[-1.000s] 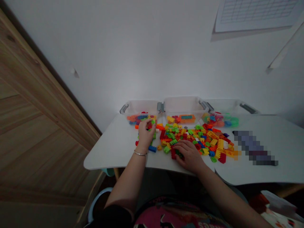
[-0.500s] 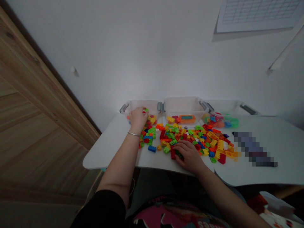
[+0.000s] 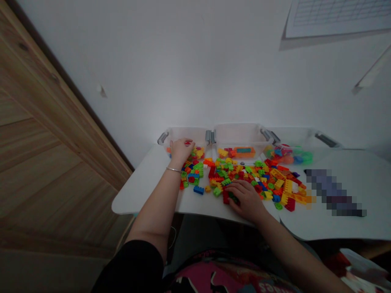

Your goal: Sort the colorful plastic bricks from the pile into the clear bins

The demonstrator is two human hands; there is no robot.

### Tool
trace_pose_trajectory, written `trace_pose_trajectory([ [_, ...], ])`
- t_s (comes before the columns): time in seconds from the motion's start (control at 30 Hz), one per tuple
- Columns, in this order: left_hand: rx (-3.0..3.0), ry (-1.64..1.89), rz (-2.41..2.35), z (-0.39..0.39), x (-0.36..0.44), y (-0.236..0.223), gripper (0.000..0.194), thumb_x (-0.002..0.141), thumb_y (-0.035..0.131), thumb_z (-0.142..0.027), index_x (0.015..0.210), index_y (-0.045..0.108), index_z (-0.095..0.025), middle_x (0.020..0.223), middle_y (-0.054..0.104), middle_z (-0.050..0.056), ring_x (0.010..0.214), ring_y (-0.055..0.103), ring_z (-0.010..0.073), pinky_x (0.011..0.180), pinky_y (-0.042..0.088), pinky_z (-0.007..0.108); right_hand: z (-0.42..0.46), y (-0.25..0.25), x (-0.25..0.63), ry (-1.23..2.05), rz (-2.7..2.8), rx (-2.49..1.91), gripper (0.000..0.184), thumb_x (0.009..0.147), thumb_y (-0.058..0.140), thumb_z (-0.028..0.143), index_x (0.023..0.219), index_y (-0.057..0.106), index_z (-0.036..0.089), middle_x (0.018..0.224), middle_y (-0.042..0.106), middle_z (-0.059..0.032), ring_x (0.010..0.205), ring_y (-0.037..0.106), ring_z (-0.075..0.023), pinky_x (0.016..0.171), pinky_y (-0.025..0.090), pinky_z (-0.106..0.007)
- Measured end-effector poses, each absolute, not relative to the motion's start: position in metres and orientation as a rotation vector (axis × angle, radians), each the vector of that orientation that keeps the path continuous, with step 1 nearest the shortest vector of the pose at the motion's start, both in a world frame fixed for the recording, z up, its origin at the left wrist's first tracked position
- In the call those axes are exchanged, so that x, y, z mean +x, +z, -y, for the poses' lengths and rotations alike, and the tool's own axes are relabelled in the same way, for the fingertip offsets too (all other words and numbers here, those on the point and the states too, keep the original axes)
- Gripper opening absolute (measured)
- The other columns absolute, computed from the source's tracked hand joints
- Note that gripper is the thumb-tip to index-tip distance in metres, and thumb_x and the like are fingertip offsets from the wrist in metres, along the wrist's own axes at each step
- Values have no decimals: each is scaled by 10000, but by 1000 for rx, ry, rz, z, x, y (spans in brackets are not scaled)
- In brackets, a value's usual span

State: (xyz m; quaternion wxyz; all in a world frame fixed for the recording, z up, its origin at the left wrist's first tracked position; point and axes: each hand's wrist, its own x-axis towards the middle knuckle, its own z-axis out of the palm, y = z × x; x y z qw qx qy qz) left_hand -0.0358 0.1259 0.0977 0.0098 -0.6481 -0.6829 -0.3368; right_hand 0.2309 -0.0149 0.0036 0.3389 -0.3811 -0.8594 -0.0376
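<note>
Nearest the camera, the person's pink printed top fills the bottom of the view, and both forearms reach forward from it over the front edge of a white worktop. The right hand lies palm down at the near side of a wide spread of plastic building bricks, its fingers lightly curved over a dark green brick beside a red brick. It looks placed to cover or gather those pieces, though whether it actually grips anything cannot be told. The left arm, with a thin bangle at the wrist, stretches further, so that the left hand reaches the back of the worktop. Its fingers are bunched and tipped downward at the front rim of the left clear bin, with a red piece just beyond them; whether it holds a brick is hidden. Below that hand lies a smaller heap of bricks, with a blue brick apart from it. Three clear bins with grey clip handles stand in a row along the back edge, probably to keep the front of the worktop free and every bin within arm's reach. The middle bin holds bricks and an orange piece, and the right bin holds coloured pieces and green rings. A long pixelated object near the right edge is too blurred to name. Beyond stands a white wall with a gridded paper chart, and a wooden panel runs along the left.
</note>
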Motion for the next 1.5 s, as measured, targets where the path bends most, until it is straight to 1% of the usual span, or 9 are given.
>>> trace_pose_trajectory([
  [0.07, -2078, -1266, 2109, -126, -39, 95, 209, 833, 592, -333, 954, 737, -242, 1084, 731, 43, 1094, 624, 255, 1170, 137, 579, 15, 3, 231, -98, 2237, -994, 221, 830, 579, 213, 1033, 664, 190, 1074, 706, -58, 1064, 573, -237, 995, 445, -422],
  [0.1, -2088, -1401, 2085, -126, -41, 93, 208, 832, 581, -310, 956, 731, -236, 1096, 726, 38, 1084, 628, 238, 1168, 168, 567, 15, 3, 231, -97, 2238, -996, 220, 831, 579, 215, 1033, 664, 191, 1075, 705, -56, 1067, 572, -236, 997, 443, -421],
  [0.2, -2048, -1779, 1970, -118, -47, 91, 234, 822, 549, -271, 969, 710, -187, 1098, 712, 60, 1056, 630, 208, 1079, 386, 454, 14, 3, 231, -95, 2241, -1000, 224, 832, 581, 218, 1039, 663, 192, 1078, 704, -57, 1072, 571, -235, 997, 442, -421],
  [0.27, -2021, -1874, 1888, -110, -49, 90, 227, 812, 544, -251, 956, 701, -170, 1077, 706, 68, 1066, 620, 205, 1019, 447, 400, 14, 2, 231, -97, 2240, -1000, 226, 830, 581, 219, 1040, 662, 193, 1081, 704, -60, 1072, 572, -235, 993, 444, -422],
  [0.57, -2155, -1533, 1615, -52, -45, 75, 167, 833, 572, -217, 954, 685, -198, 1076, 682, 63, 1062, 604, 209, 997, 458, 401, 14, 3, 231, -103, 2240, -1015, 227, 832, 574, 218, 1038, 666, 197, 1080, 705, -64, 1074, 574, -239, 997, 442, -427],
  [0.8, -2148, -1055, 1842, -12, -36, 38, 191, 841, 610, -237, 1010, 699, -221, 1075, 673, 70, 1039, 593, 251, 944, 465, 418, 14, 2, 232, -103, 2241, -1018, 234, 824, 590, 230, 1041, 672, 198, 1081, 705, -70, 1075, 575, -243, 1002, 443, -436],
  [1.07, -2270, -670, 1881, -2, -30, 28, 283, 805, 695, -361, 1055, 708, -229, 1069, 645, 80, 1010, 548, 273, 890, 473, 402, 14, 3, 233, -91, 2232, -1022, 234, 819, 594, 218, 1040, 670, 199, 1083, 705, -62, 1083, 571, -236, 1008, 435, -424],
  [1.23, -2297, -622, 1884, -4, -35, 21, 207, 850, 631, -282, 1039, 707, -239, 999, 640, 75, 959, 555, 249, 851, 484, 387, 14, 3, 233, -90, 2231, -1027, 231, 817, 595, 219, 1034, 671, 195, 1080, 704, -68, 1081, 572, -234, 1007, 438, -421],
  [1.5, -2242, -732, 1850, -10, -40, 20, 238, 853, 591, -223, 1076, 673, -210, 1073, 618, 97, 959, 586, 246, 842, 513, 390, 15, 4, 232, -69, 2238, -1039, 242, 816, 589, 222, 1043, 672, 215, 1091, 701, -71, 1090, 576, -242, 1009, 441, -443],
])
